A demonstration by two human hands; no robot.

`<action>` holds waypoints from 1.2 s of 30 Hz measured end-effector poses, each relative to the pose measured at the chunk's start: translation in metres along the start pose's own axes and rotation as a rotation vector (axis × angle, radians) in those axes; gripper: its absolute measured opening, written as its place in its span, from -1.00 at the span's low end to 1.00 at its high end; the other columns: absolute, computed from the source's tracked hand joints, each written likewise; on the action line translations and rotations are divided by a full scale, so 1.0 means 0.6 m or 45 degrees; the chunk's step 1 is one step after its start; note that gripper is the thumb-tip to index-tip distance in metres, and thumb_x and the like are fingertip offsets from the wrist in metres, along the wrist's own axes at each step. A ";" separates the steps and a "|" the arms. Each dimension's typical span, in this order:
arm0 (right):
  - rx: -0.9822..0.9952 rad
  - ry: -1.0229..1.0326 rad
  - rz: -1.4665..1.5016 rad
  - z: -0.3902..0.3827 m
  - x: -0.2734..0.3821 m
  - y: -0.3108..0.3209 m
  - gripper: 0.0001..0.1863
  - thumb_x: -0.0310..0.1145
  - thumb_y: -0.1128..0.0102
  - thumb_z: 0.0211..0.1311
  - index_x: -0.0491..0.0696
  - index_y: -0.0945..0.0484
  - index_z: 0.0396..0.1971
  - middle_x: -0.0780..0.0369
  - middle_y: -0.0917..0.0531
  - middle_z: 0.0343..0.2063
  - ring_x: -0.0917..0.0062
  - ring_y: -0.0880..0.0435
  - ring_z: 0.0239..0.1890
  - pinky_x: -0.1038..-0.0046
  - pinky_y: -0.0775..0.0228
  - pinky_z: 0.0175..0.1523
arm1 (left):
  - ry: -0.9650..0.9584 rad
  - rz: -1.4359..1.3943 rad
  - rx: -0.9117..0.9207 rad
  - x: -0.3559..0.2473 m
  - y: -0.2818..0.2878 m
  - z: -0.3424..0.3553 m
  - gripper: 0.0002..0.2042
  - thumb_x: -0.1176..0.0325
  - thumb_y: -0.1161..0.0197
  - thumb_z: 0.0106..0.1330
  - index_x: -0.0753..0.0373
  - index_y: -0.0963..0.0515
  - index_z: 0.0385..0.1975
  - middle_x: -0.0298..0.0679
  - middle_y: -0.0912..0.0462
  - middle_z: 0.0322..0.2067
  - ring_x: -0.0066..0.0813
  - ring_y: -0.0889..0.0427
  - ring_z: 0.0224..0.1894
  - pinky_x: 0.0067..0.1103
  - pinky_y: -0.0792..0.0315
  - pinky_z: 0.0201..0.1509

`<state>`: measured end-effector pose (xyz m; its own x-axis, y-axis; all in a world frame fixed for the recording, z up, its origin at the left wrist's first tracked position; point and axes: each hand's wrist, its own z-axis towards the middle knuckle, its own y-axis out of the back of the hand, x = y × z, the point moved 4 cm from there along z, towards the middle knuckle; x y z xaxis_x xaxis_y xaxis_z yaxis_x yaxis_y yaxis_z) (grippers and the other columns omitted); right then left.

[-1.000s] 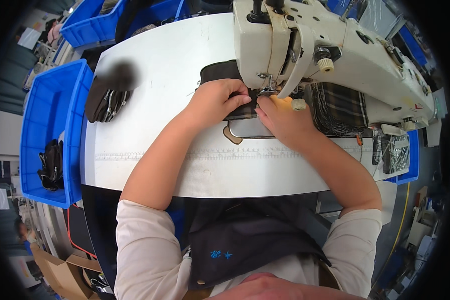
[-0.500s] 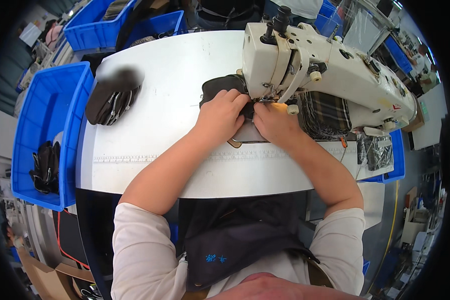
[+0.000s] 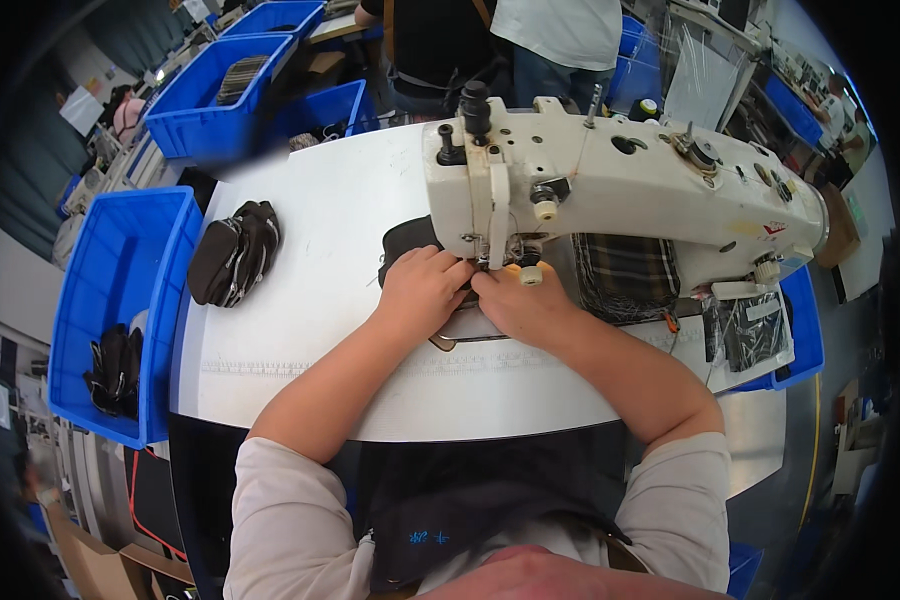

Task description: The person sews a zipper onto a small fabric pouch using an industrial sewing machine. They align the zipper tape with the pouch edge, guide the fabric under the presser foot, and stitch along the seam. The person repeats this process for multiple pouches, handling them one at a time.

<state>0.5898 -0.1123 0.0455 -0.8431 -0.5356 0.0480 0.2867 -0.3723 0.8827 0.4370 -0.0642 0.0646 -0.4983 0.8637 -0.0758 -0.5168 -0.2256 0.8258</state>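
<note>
A white industrial sewing machine (image 3: 610, 190) stands on the white table (image 3: 290, 390). Under its needle area lies a dark fabric piece (image 3: 405, 237). My left hand (image 3: 420, 290) has curled fingers on the piece, just left of the presser foot. My right hand (image 3: 515, 305) is closed on the same piece at its right, close by the needle, with its fingertips partly hidden. Plaid fabric pieces (image 3: 625, 285) are stacked right of my right hand, under the machine arm.
Dark pouches (image 3: 232, 260) lie at the table's left. Beside them is a blue bin (image 3: 80, 300) holding dark pieces. A plastic-wrapped pack (image 3: 745, 335) lies at the right, by another blue bin (image 3: 802, 310). Two people (image 3: 440, 40) (image 3: 550, 30) stand behind the table; more blue bins sit there.
The view has tilted up, showing more of the people and bins beyond. My left fingers have moved from a pinch to a more laid-over curl on the piece; both hands remain by the needle.
</note>
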 end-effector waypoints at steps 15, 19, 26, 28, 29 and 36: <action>0.007 -0.053 -0.132 0.008 0.006 -0.007 -0.77 -0.42 -0.34 0.07 -0.02 -0.53 -0.26 0.20 -0.67 -0.40 0.27 -0.73 -0.42 0.29 -0.57 -0.37 | 0.232 -0.180 0.049 0.002 0.002 -0.007 -0.69 0.37 -0.42 0.07 0.14 -0.63 -0.15 -0.27 -0.67 -0.26 -0.21 -0.67 -0.15 -0.35 -0.60 -0.13; -0.146 0.057 -0.249 0.003 0.003 -0.010 -0.73 -0.43 -0.33 0.04 -0.05 -0.55 -0.21 0.22 -0.67 -0.40 0.33 -0.71 -0.45 0.33 -0.54 -0.41 | 0.323 -0.560 0.211 0.017 0.015 -0.009 -0.73 0.32 -0.30 0.33 0.19 -0.63 0.00 -0.16 -0.67 -0.11 -0.11 -0.63 0.02 -0.32 -0.54 0.10; -0.138 0.078 -0.243 0.003 0.009 -0.010 -0.77 -0.41 -0.32 0.04 -0.05 -0.60 -0.24 0.28 -0.63 -0.43 0.43 -0.65 -0.50 0.37 -0.50 -0.47 | 0.330 -0.800 0.503 0.046 0.017 -0.002 -0.78 0.32 -0.20 0.51 0.20 -0.63 0.05 -0.15 -0.66 -0.02 -0.08 -0.59 0.10 -0.32 -0.50 0.19; -0.124 0.068 -0.249 -0.001 0.009 -0.010 -0.80 -0.39 -0.31 0.06 -0.03 -0.60 -0.27 0.29 -0.62 -0.43 0.42 -0.65 -0.49 0.37 -0.50 -0.46 | 0.319 -0.723 0.478 0.043 0.015 0.004 -0.80 0.32 -0.24 0.49 0.18 -0.64 0.02 -0.17 -0.66 -0.03 -0.09 -0.60 0.08 -0.32 -0.52 0.17; -0.132 0.063 -0.258 -0.002 0.008 -0.012 -0.82 -0.39 -0.31 0.07 -0.02 -0.59 -0.29 0.29 -0.62 -0.43 0.42 -0.65 -0.49 0.37 -0.51 -0.45 | 0.313 -0.685 0.465 0.041 0.012 0.007 -0.81 0.32 -0.25 0.48 0.18 -0.65 0.00 -0.17 -0.66 -0.03 -0.10 -0.61 0.07 -0.33 -0.53 0.15; -0.006 0.086 -0.257 -0.010 0.011 0.011 -0.81 -0.30 -0.37 0.12 0.03 -0.61 -0.27 0.33 -0.60 -0.44 0.46 -0.68 -0.47 0.35 -0.54 -0.50 | 0.287 -0.777 0.407 0.055 -0.002 0.003 -0.84 0.33 -0.30 0.45 0.20 -0.68 -0.08 -0.18 -0.68 -0.11 -0.15 -0.63 0.01 -0.36 -0.53 0.09</action>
<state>0.5889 -0.1228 0.0492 -0.8515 -0.4989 -0.1612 0.1173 -0.4810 0.8688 0.4228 -0.0348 0.0619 -0.3354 0.6717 -0.6606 -0.5371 0.4397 0.7198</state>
